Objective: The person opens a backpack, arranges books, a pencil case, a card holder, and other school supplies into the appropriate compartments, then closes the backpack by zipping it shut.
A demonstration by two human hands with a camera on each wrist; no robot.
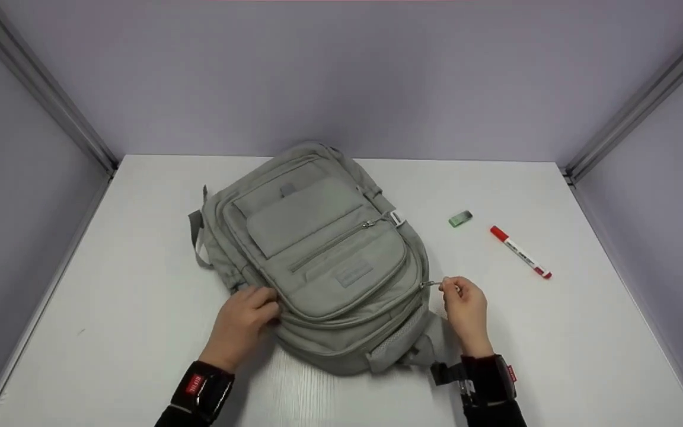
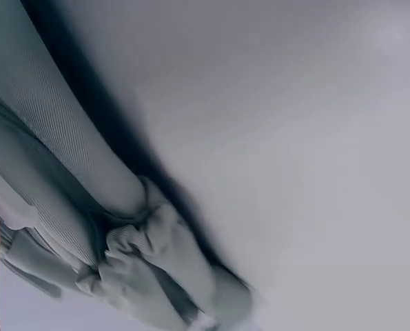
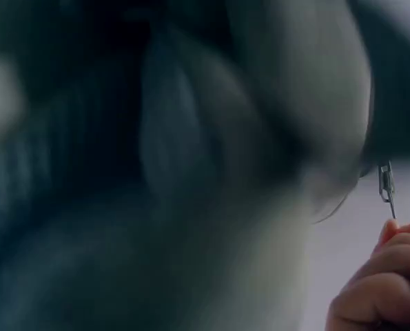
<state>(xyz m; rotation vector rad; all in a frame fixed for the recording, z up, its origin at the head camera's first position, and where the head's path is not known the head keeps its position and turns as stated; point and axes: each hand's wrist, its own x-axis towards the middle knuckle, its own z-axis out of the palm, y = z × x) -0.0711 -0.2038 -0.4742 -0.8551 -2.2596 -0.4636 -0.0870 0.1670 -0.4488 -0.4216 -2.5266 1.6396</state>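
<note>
- Black wristband [image 1: 202, 388] nearest, left arm.
- Left hand [image 1: 242, 323]: fingers clamped on the left edge of the grey backpack [image 1: 318, 222].
- Right hand [image 1: 466, 311]: thumb and finger pinching its zip pull [image 1: 436, 283].
- Backpack lies mid-table.
- Farther, right: red-capped marker [image 1: 521, 252], then green block [image 1: 460, 219].

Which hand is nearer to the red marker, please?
Right. The right hand, pinching a zipper pull, is left of the red marker; the left hand is farther left, across the backpack.
</note>
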